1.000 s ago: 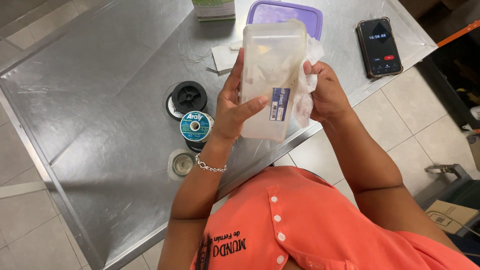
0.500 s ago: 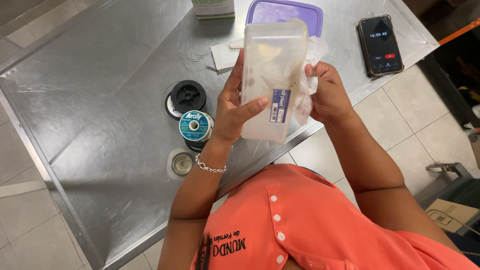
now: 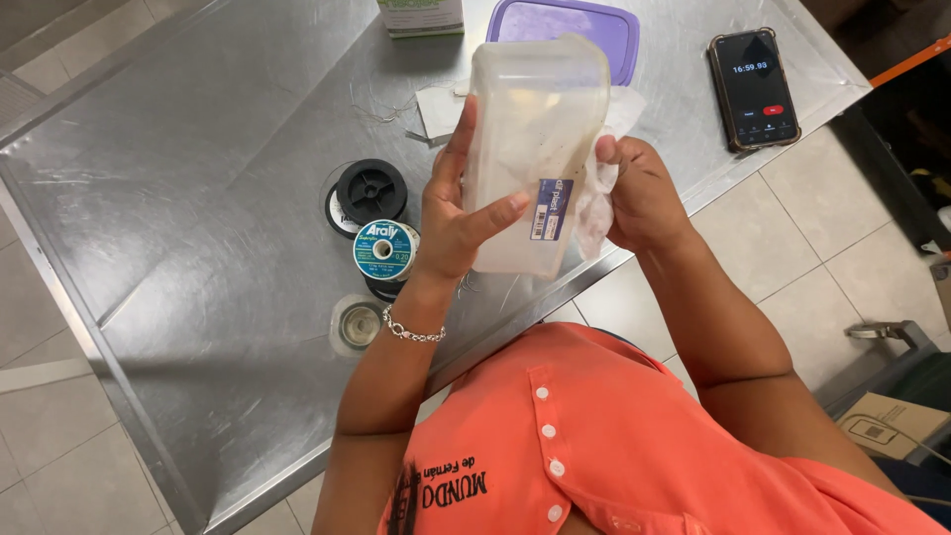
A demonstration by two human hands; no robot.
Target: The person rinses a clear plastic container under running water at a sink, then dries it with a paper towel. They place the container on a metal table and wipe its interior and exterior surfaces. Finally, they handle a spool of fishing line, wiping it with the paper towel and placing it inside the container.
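Little has moved since the earlier frame: the clear plastic container [image 3: 535,149] stays raised above the bench [image 3: 198,198], tipped a touch further, and both hands remain on it.

Container: translucent, rectangular, held upright in the air in front of the person's chest, over the near edge of the bench. A small blue-and-white label sits on its lower side. Smudges show on the inner walls.

Left hand [image 3: 458,213]: closed around the container's left side, thumb laid across the front near the label, fingers behind. A thin chain bracelet [image 3: 411,330] circles the wrist.

Right hand [image 3: 642,193]: closed on a crumpled white paper towel [image 3: 606,163], pressed against the container's right wall. The towel touches the container; part of it sticks up above the knuckles.

On the bench, behind the container: a purple lid [image 3: 594,25], lying flat. Just left of it, the base of a green-and-white box [image 3: 421,15] at the frame's top edge. A scrap of white paper [image 3: 436,109] lies near the container's left side, with fine wire strands beside it.

Right of the lid: a black smartphone [image 3: 755,87], screen up and lit, near the bench corner.

Left of the left hand: a black spool [image 3: 370,190], and a spool with a blue-and-white face [image 3: 384,250] just below it. A smaller clear spool [image 3: 359,325] lies near the wrist.

Beneath: pale floor tiles [image 3: 792,228]. A cardboard box [image 3: 887,426] stands at lower right.
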